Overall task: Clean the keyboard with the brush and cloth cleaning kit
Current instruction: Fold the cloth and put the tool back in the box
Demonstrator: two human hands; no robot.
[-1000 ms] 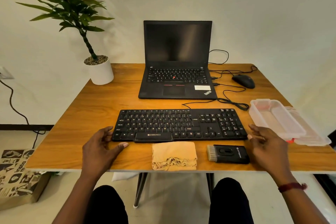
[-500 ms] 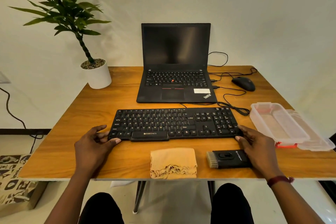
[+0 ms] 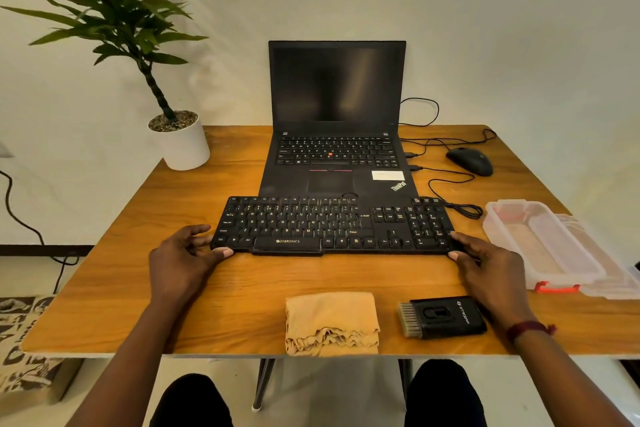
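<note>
A black keyboard point(image 3: 332, 225) lies across the middle of the wooden table point(image 3: 166, 204), its far edge overlapping the front of the laptop point(image 3: 336, 97). My left hand point(image 3: 180, 256) grips the keyboard's left end, thumb at the front edge. Its right end is gripped the same way by my right hand point(image 3: 485, 263). A folded orange cloth point(image 3: 330, 322) sits at the table's near edge. To the right of the cloth lies the black cleaning brush point(image 3: 441, 317), bristles pointing left, just beside my right wrist.
A clear plastic container point(image 3: 540, 246) with its lid beside it stands at the right. A black mouse point(image 3: 469, 160) and loose cables lie right of the laptop. A potted plant point(image 3: 183, 146) occupies the back left corner.
Both hands moved from the table onto the keyboard's ends and took hold. The keyboard shifted away from me, so its far edge now overlaps the laptop's front.
</note>
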